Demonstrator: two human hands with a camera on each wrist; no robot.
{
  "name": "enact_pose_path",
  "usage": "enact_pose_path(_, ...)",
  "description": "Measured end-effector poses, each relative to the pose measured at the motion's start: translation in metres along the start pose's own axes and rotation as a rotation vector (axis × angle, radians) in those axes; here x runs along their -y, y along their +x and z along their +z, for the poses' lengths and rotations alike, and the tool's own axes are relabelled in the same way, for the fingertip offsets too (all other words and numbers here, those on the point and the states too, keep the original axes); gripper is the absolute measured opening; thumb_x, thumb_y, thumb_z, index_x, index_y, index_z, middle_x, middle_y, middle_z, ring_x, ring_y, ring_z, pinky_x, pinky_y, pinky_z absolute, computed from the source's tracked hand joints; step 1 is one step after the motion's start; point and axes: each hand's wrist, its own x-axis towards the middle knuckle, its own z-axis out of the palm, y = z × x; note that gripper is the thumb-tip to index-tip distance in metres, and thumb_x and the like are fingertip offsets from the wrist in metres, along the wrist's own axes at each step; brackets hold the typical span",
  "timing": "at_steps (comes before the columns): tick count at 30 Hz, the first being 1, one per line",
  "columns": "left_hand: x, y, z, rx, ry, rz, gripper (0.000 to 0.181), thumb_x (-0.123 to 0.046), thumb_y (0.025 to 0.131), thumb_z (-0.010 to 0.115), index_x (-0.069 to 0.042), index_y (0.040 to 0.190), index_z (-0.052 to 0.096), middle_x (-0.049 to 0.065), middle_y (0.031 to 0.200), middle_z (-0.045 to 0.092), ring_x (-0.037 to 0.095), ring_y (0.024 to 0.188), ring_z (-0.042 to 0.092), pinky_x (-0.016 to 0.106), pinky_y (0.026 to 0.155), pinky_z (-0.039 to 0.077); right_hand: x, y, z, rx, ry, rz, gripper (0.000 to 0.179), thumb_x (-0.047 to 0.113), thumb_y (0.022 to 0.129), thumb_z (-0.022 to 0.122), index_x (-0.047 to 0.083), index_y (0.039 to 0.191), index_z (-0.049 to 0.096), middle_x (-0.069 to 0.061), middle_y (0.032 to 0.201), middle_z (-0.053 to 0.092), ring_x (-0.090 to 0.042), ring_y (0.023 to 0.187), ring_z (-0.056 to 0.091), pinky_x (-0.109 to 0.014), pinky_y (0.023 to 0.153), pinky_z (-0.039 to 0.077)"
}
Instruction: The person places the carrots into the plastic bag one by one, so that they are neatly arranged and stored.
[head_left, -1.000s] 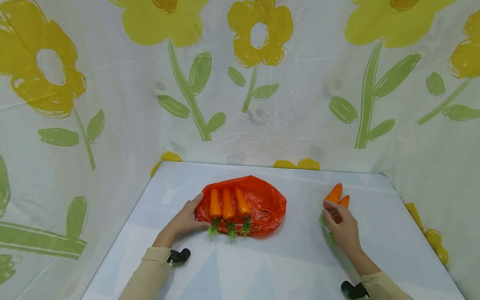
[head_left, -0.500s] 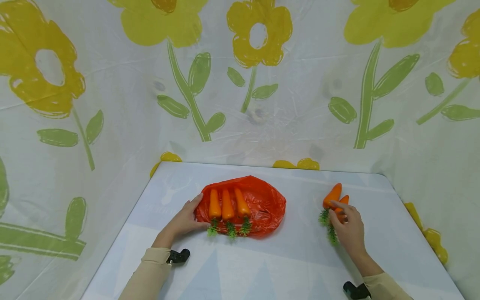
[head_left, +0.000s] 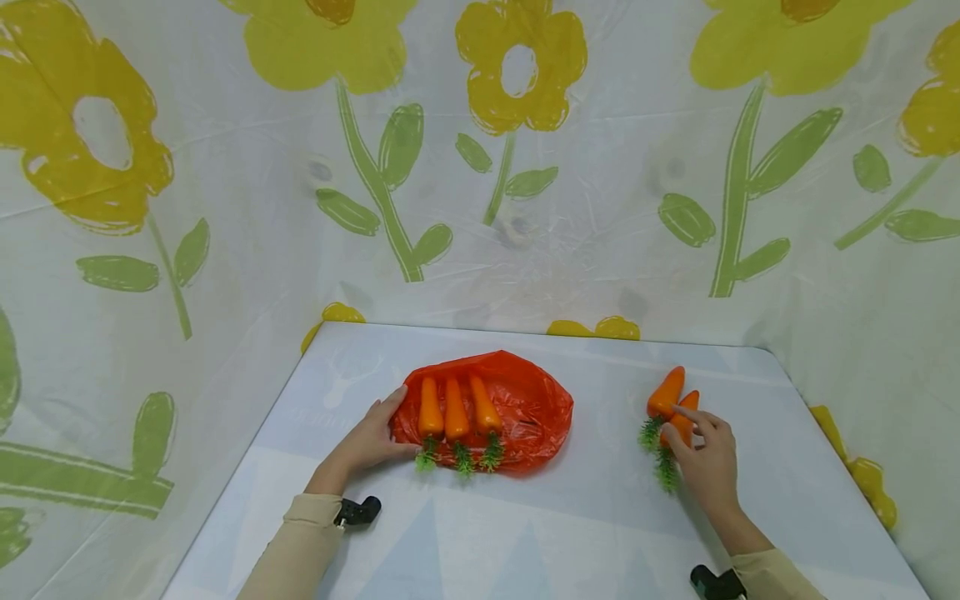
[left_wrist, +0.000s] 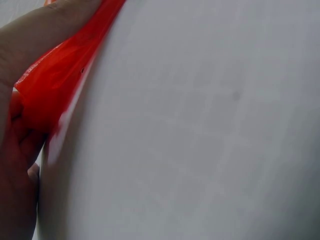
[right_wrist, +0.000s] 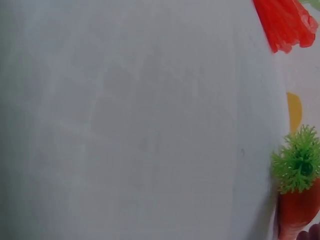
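A red plastic bag (head_left: 528, 400) lies spread on the table, with three orange carrots (head_left: 455, 408) side by side on it, green tops toward me. My left hand (head_left: 369, 437) holds the bag's left edge; in the left wrist view the thumb lies over the red plastic (left_wrist: 55, 95) and other fingers show beyond it. At the right, two more carrots lie close together, the farther carrot (head_left: 663, 396) beside the nearer carrot (head_left: 681, 427). My right hand (head_left: 708, 458) holds the nearer one between thumb and forefinger. The right wrist view catches a green carrot top (right_wrist: 300, 162) and fingertips at the lower corner.
The pale table (head_left: 585, 508) stands against a hanging cloth (head_left: 600, 250) printed with yellow flowers, which also runs along both sides. Bare tabletop lies between the bag and the two carrots at the right. A black wrist device (head_left: 358, 511) sits at the left cuff.
My right hand has left the farther carrot and shifted right to the nearer one, uncovering more of both. The left hand, the bag and its carrots have stayed in place.
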Motion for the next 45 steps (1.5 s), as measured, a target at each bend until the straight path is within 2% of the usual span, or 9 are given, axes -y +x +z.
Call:
enact_pose_path(3, -0.0009, -0.0004, -0.0003, -0.001, -0.001, 0.004, 0.118, -0.057, 0.075, 0.084, -0.014, 0.164, 0.02, 0.013, 0.167, 0.024, 0.05, 0.151, 0.015, 0.062, 0.12, 0.018, -0.003, 0.0004, 0.0001, 0.012, 0.012, 0.037, 0.042, 0.027, 0.098, 0.07, 0.001, 0.131, 0.067, -0.023, 0.135, 0.047, -0.028, 0.105, 0.047, -0.008, 0.072, 0.037)
enact_pose_path(6, -0.0015, -0.0009, -0.0006, -0.005, -0.002, 0.014, 0.118, -0.056, 0.075, 0.085, -0.013, 0.164, 0.021, 0.014, 0.167, 0.024, 0.049, 0.151, 0.016, 0.062, 0.121, 0.018, -0.0044, 0.0011, -0.0001, 0.028, 0.019, 0.085, 0.046, 0.031, 0.097, 0.07, 0.002, 0.131, 0.066, -0.022, 0.137, 0.045, -0.03, 0.108, 0.047, -0.01, 0.075, 0.038)
enact_pose_path(14, -0.0002, -0.0016, -0.0008, -0.013, 0.0, 0.021, 0.117, -0.055, 0.076, 0.085, -0.012, 0.163, 0.021, 0.015, 0.167, 0.025, 0.051, 0.15, 0.016, 0.064, 0.119, 0.02, -0.0076, 0.0042, -0.0012, 0.085, 0.0, 0.147, 0.056, 0.038, 0.097, 0.069, 0.001, 0.138, 0.06, -0.028, 0.143, 0.043, -0.039, 0.115, 0.05, -0.043, 0.089, 0.046)
enact_pose_path(20, -0.0007, -0.0015, -0.0006, -0.014, 0.006, 0.011, 0.117, -0.056, 0.075, 0.085, -0.013, 0.164, 0.021, 0.015, 0.167, 0.025, 0.052, 0.15, 0.017, 0.065, 0.119, 0.021, -0.0099, 0.005, -0.0032, 0.162, -0.027, 0.163, 0.061, 0.041, 0.098, 0.067, 0.001, 0.142, 0.055, -0.03, 0.148, 0.04, -0.045, 0.12, 0.05, -0.058, 0.098, 0.046)
enact_pose_path(29, -0.0006, -0.0012, -0.0002, -0.012, 0.005, 0.009, 0.117, -0.056, 0.075, 0.084, -0.013, 0.164, 0.021, 0.014, 0.167, 0.025, 0.051, 0.15, 0.016, 0.064, 0.119, 0.02, -0.0107, 0.0062, -0.0065, 0.246, -0.08, 0.188, 0.065, 0.039, 0.096, 0.07, -0.001, 0.144, 0.052, -0.033, 0.15, 0.038, -0.048, 0.125, 0.048, -0.062, 0.102, 0.044)
enact_pose_path(34, 0.0001, -0.0008, 0.0001, -0.011, -0.002, 0.01, 0.118, -0.057, 0.075, 0.084, -0.014, 0.164, 0.02, 0.014, 0.167, 0.024, 0.05, 0.151, 0.014, 0.063, 0.12, 0.019, -0.0101, 0.0055, -0.0073, 0.266, -0.099, 0.193, 0.067, 0.038, 0.095, 0.071, -0.002, 0.145, 0.049, -0.033, 0.15, 0.037, -0.049, 0.126, 0.046, -0.062, 0.104, 0.043)
enact_pose_path(39, 0.0009, -0.0011, 0.0012, -0.008, -0.004, -0.009, 0.119, -0.059, 0.074, 0.084, -0.017, 0.164, 0.019, 0.012, 0.168, 0.023, 0.05, 0.151, 0.013, 0.065, 0.119, 0.019, -0.0088, 0.0043, -0.0077, 0.252, -0.09, 0.193, 0.067, 0.037, 0.095, 0.071, -0.004, 0.145, 0.049, -0.035, 0.152, 0.033, -0.051, 0.126, 0.047, -0.062, 0.104, 0.043)
enact_pose_path(45, -0.0001, -0.001, 0.0007, -0.006, -0.003, -0.003, 0.119, -0.059, 0.074, 0.084, -0.016, 0.164, 0.019, 0.012, 0.168, 0.023, 0.05, 0.151, 0.013, 0.065, 0.119, 0.019, -0.0082, 0.0039, -0.0069, 0.2, -0.065, 0.178, 0.062, 0.032, 0.095, 0.073, -0.006, 0.14, 0.054, -0.036, 0.15, 0.032, -0.051, 0.12, 0.05, -0.06, 0.101, 0.046)
